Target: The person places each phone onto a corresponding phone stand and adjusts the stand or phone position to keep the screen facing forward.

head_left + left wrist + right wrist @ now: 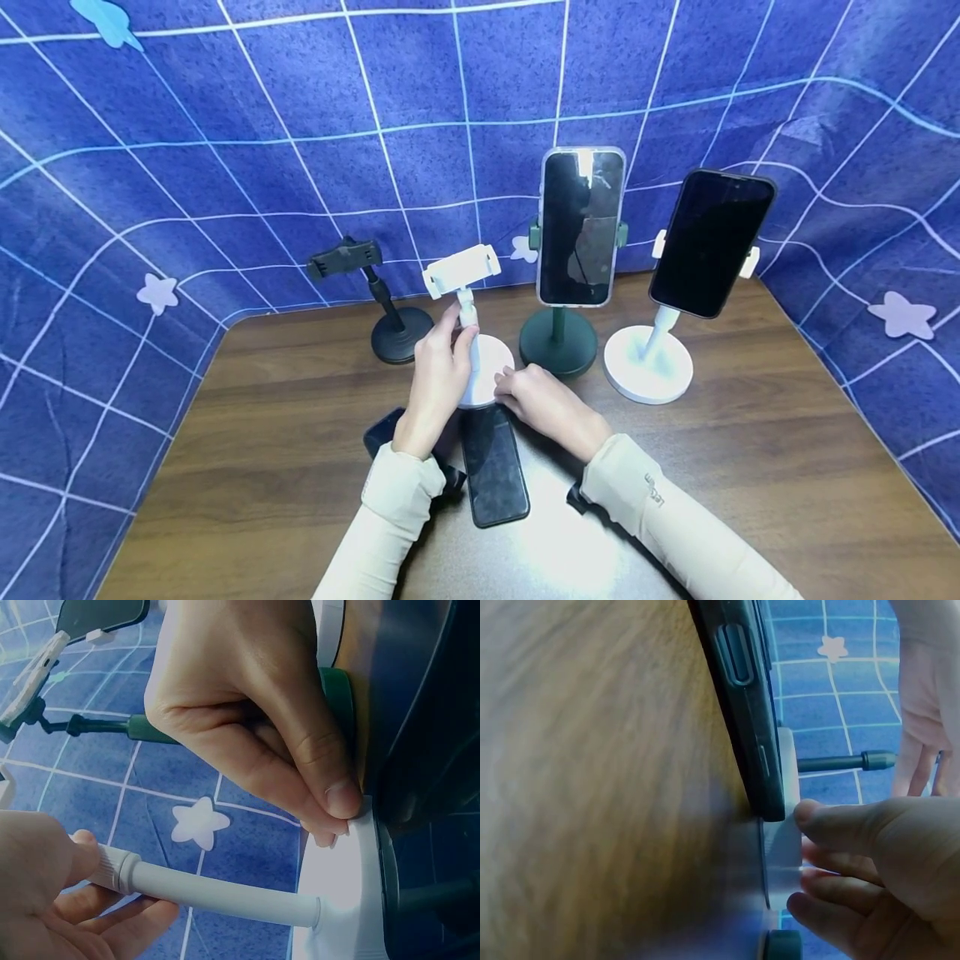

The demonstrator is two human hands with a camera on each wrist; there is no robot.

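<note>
A white phone stand (pixel 493 357) stands upright near the middle of the table, its clamp (pixel 461 270) carrying no phone. My left hand (pixel 437 371) grips its pole, with thumb and fingers around the ribbed collar (pixel 114 868) in the left wrist view. At the round base, my right hand (pixel 546 404) rests its fingertips on the upper face near the front right rim. The right wrist view has the thumb and several fingers (pixel 840 825) of that hand touching the base. A dark phone (pixel 495 471) lies flat just in front of the base.
Another dark phone (pixel 382 429) lies partly hidden by the left forearm. A black stand (pixel 402 333) without a phone stands behind left. To the right, a green stand (pixel 558 343) and a second white stand (pixel 648 367) each hold a phone. Blue patterned cloth (pixel 300 167) rises behind the table.
</note>
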